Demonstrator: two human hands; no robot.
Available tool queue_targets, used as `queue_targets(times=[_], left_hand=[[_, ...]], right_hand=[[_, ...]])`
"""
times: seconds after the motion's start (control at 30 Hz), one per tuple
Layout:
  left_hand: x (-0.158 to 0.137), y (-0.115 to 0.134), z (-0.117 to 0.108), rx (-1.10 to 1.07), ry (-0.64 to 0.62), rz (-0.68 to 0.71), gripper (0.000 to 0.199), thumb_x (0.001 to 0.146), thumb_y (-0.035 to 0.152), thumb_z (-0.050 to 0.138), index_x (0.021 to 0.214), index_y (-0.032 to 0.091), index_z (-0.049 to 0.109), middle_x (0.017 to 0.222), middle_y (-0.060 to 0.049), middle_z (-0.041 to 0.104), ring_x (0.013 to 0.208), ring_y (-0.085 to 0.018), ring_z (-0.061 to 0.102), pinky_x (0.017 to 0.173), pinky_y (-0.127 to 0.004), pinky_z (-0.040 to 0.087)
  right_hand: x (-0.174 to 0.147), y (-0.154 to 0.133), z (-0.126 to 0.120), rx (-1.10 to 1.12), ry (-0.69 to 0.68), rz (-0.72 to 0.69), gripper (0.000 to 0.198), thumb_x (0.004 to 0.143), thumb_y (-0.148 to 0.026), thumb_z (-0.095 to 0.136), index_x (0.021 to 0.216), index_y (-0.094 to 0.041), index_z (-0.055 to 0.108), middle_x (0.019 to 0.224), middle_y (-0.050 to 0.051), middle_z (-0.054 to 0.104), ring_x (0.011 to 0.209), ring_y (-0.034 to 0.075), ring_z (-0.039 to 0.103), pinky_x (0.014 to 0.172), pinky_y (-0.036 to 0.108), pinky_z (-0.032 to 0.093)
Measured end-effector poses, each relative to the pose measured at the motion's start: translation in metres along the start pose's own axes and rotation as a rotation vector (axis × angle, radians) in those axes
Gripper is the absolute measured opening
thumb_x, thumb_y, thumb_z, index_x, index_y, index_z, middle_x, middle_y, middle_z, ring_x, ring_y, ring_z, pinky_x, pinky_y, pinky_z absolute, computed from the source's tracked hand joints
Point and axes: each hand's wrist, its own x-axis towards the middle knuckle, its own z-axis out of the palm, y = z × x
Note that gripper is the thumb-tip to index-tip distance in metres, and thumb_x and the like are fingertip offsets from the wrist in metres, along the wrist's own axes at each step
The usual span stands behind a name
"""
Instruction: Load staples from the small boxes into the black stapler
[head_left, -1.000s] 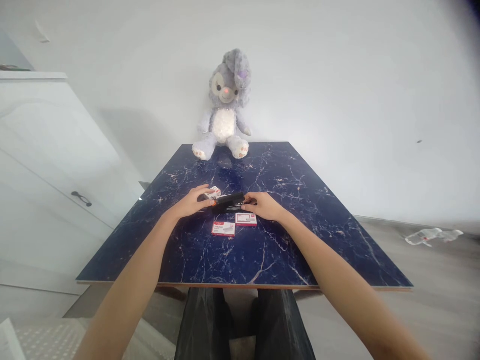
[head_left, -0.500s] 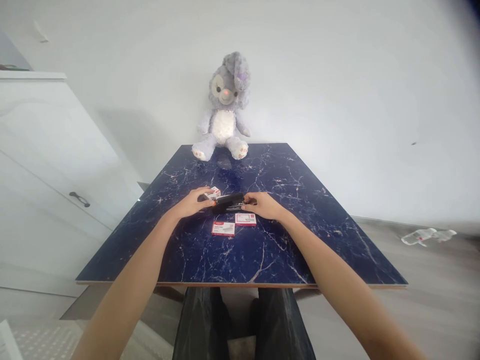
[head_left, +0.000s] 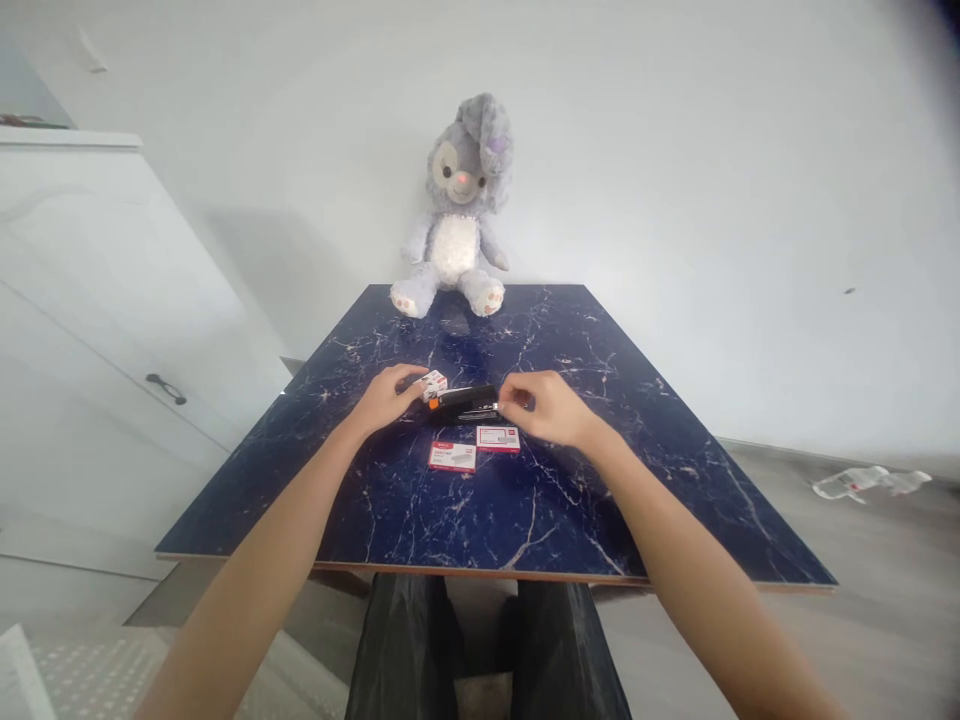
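A black stapler (head_left: pixel 466 402) with an orange piece at its left end lies on the dark blue marbled table (head_left: pixel 420 520). My left hand (head_left: pixel 386 398) has its thumb and forefinger closed on the left side of a small white and red box (head_left: pixel 434 384), just behind the stapler's left end. At the stapler's right end, my right hand (head_left: pixel 541 403) is curled in a pinch; whatever sits between its fingertips is hidden. In front of the stapler lie two flat red and white staple boxes, a left one (head_left: pixel 452 456) and a right one (head_left: pixel 498 439).
A grey plush rabbit (head_left: pixel 455 245) sits at the table's far edge against the wall. To the left stands a white cabinet (head_left: pixel 97 350) with a dark handle. A clear plastic item (head_left: pixel 862 482) lies on the floor at the right.
My left thumb has come off the stapler's orange end and onto the small box. My right hand has shifted right, its fingers more curled. The whole view has shifted slightly.
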Motion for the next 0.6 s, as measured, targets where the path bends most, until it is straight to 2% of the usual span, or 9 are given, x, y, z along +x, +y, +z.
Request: queue_targets(times=[0.07, 0.13, 0.3, 0.37, 0.47, 0.57, 0.6], left_hand=[[-0.002, 0.004, 0.004, 0.079, -0.030, 0.044, 0.041, 0.091, 0.041, 0.055, 0.128, 0.025, 0.065, 0.132, -0.006, 0.065, 0.121, -0.028, 0.057, 0.106, -0.046, 0.043], [-0.002, 0.005, 0.006, 0.123, -0.055, 0.082, 0.042, 0.090, 0.039, 0.057, 0.128, 0.024, 0.064, 0.131, -0.007, 0.065, 0.120, -0.028, 0.057, 0.107, -0.047, 0.041], [-0.001, 0.009, 0.001, 0.092, 0.077, 0.137, 0.032, 0.093, 0.036, 0.051, 0.117, 0.023, 0.069, 0.131, -0.007, 0.064, 0.125, -0.027, 0.053, 0.110, -0.047, 0.037], [-0.001, 0.014, -0.003, 0.088, 0.066, 0.155, 0.029, 0.092, 0.035, 0.052, 0.111, 0.023, 0.070, 0.122, -0.007, 0.067, 0.117, -0.026, 0.057, 0.104, -0.045, 0.042], [-0.003, 0.024, -0.004, 0.101, 0.047, 0.170, 0.027, 0.092, 0.038, 0.054, 0.104, 0.022, 0.072, 0.108, -0.006, 0.071, 0.104, -0.025, 0.060, 0.093, -0.041, 0.048], [-0.006, 0.033, 0.000, 0.091, 0.101, 0.182, 0.029, 0.094, 0.038, 0.050, 0.100, 0.023, 0.073, 0.102, -0.006, 0.071, 0.100, -0.025, 0.061, 0.091, -0.040, 0.048], [-0.007, 0.036, 0.001, 0.087, 0.123, 0.184, 0.029, 0.095, 0.037, 0.049, 0.100, 0.023, 0.073, 0.102, -0.006, 0.071, 0.100, -0.024, 0.061, 0.091, -0.039, 0.048]], right_hand=[[0.001, -0.017, 0.014, 0.008, -0.040, -0.114, 0.006, 0.084, -0.018, 0.059, 0.082, -0.020, 0.064, 0.081, 0.001, 0.070, 0.072, 0.015, 0.061, 0.071, 0.026, 0.044], [0.003, -0.022, 0.024, -0.014, -0.017, -0.145, 0.005, 0.084, -0.017, 0.060, 0.082, -0.020, 0.064, 0.083, 0.002, 0.070, 0.077, 0.016, 0.062, 0.074, 0.027, 0.044], [0.003, 0.006, 0.016, -0.057, 0.205, 0.052, 0.008, 0.085, -0.018, 0.056, 0.087, -0.020, 0.064, 0.083, 0.003, 0.069, 0.076, 0.017, 0.061, 0.074, 0.029, 0.044], [0.001, 0.012, 0.010, -0.022, 0.164, 0.084, 0.008, 0.084, -0.020, 0.057, 0.086, -0.020, 0.064, 0.080, 0.002, 0.069, 0.072, 0.017, 0.061, 0.072, 0.029, 0.045], [-0.003, 0.000, 0.014, 0.031, 0.011, 0.047, 0.010, 0.086, -0.026, 0.057, 0.082, -0.021, 0.065, 0.077, 0.003, 0.069, 0.069, 0.017, 0.061, 0.070, 0.029, 0.045], [-0.004, -0.025, 0.032, 0.009, -0.096, -0.118, 0.016, 0.089, -0.035, 0.059, 0.083, -0.023, 0.067, 0.080, 0.005, 0.069, 0.076, 0.020, 0.062, 0.077, 0.033, 0.046], [-0.004, -0.032, 0.039, -0.022, -0.124, -0.182, 0.017, 0.087, -0.038, 0.062, 0.089, -0.023, 0.068, 0.082, 0.006, 0.069, 0.081, 0.022, 0.061, 0.082, 0.035, 0.047]])
